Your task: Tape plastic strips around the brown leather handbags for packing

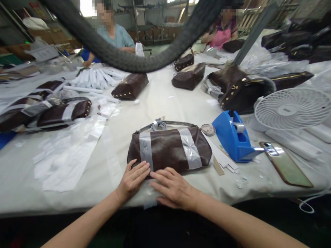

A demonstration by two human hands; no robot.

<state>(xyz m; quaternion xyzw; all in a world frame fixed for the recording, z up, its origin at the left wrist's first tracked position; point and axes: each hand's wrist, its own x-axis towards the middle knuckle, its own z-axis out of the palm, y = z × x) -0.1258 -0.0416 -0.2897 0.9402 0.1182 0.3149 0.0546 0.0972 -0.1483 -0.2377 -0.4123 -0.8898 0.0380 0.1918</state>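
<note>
A dark brown leather handbag (168,148) lies flat on the white table (121,137) in front of me, with two strips of clear wrap across it and a wrapped strap behind it. My left hand (133,179) rests flat, fingers spread, on the bag's near left edge over one strip. My right hand (172,187) lies flat beside it on a clear plastic strip (150,198) that hangs over the table edge. Neither hand grips anything.
A blue tape dispenser (234,137) and a phone (286,165) sit to the right, below a white fan (293,108). Plastic sheets (69,155) lie on the left. More brown bags (130,86) lie further back. Two people sit across the table.
</note>
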